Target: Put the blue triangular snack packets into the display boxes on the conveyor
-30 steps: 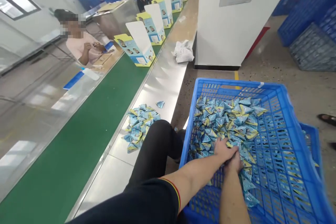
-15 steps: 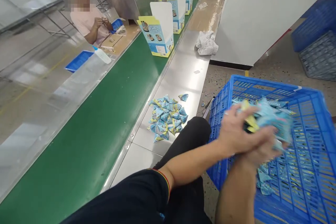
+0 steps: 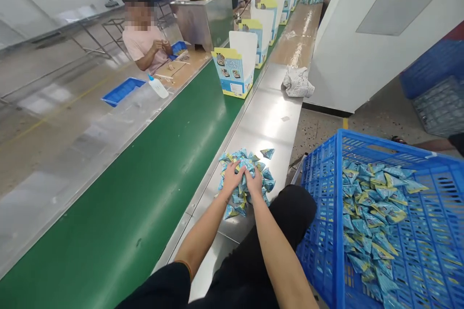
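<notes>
Directly under both hands [image 3: 243, 179] (palms down): packet pile [image 3: 266, 178]

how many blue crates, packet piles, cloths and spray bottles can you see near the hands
blue crate: 1, at the person's right
packet pile: 1, on the steel ledge under the left hand and right hand
striped cloth: 1
spray bottle: 1
Total: 4
</notes>
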`<state>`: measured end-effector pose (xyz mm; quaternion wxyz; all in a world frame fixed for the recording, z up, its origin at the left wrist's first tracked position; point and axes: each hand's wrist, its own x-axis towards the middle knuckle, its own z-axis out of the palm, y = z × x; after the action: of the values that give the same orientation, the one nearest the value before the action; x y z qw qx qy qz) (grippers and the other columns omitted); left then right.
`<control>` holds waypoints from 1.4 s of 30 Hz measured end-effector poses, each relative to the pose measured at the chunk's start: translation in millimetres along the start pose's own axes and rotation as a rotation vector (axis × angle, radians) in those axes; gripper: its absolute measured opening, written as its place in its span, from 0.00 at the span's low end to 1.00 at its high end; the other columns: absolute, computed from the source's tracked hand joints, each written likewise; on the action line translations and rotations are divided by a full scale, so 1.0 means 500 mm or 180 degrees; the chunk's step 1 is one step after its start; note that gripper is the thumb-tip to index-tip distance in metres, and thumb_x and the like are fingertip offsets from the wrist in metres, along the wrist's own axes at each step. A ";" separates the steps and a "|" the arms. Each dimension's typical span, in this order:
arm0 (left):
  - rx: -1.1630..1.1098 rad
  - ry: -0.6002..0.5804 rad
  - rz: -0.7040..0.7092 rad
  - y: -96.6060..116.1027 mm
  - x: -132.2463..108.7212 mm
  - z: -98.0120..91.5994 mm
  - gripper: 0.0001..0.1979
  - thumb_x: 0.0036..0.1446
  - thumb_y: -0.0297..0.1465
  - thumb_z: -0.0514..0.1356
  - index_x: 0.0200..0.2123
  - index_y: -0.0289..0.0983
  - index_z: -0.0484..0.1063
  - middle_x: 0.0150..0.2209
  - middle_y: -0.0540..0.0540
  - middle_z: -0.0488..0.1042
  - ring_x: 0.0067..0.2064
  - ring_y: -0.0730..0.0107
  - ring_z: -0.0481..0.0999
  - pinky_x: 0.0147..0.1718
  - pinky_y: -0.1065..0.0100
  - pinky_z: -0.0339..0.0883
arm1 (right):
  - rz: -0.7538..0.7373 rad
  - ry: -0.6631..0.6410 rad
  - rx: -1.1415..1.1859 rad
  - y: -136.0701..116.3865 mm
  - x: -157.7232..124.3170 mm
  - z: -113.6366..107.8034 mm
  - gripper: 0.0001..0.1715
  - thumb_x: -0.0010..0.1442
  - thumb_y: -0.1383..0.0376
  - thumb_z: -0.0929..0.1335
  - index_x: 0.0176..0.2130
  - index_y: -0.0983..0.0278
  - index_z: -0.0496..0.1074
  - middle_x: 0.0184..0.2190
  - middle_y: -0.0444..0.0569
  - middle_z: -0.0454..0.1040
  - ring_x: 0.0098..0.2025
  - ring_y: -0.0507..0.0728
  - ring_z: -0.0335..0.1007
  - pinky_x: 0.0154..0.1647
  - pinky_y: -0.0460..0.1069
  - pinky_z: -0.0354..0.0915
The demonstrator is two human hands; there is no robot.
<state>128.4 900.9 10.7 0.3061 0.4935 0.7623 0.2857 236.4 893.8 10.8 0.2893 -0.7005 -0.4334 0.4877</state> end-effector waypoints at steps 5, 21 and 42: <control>0.0057 -0.0090 0.0281 -0.042 0.004 -0.021 0.23 0.67 0.40 0.58 0.62 0.42 0.75 0.69 0.41 0.68 0.74 0.55 0.60 0.74 0.49 0.51 | 0.0069 -0.0244 -0.0319 0.001 -0.017 -0.039 0.54 0.62 0.46 0.68 0.75 0.67 0.52 0.75 0.62 0.51 0.77 0.68 0.45 0.75 0.61 0.51; 0.0329 -0.0302 0.0836 -0.078 -0.028 -0.106 0.41 0.57 0.57 0.60 0.68 0.42 0.65 0.69 0.37 0.67 0.71 0.44 0.65 0.69 0.41 0.58 | -0.1310 -0.0351 0.0331 0.076 -0.326 -0.526 0.30 0.65 0.51 0.70 0.64 0.55 0.71 0.68 0.56 0.65 0.59 0.62 0.73 0.57 0.59 0.73; 0.2723 -0.2968 0.1998 0.408 -0.269 0.802 0.28 0.62 0.40 0.63 0.64 0.43 0.71 0.69 0.35 0.65 0.73 0.37 0.57 0.69 0.36 0.52 | 0.1789 0.0549 -0.1003 0.757 0.057 -0.781 0.48 0.64 0.47 0.70 0.75 0.57 0.56 0.76 0.59 0.47 0.76 0.75 0.39 0.72 0.71 0.48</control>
<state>590.3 900.9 -74.6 0.2831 0.8380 0.4189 -0.2054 728.4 752.9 -175.5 0.0672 -0.8675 -0.2672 0.4142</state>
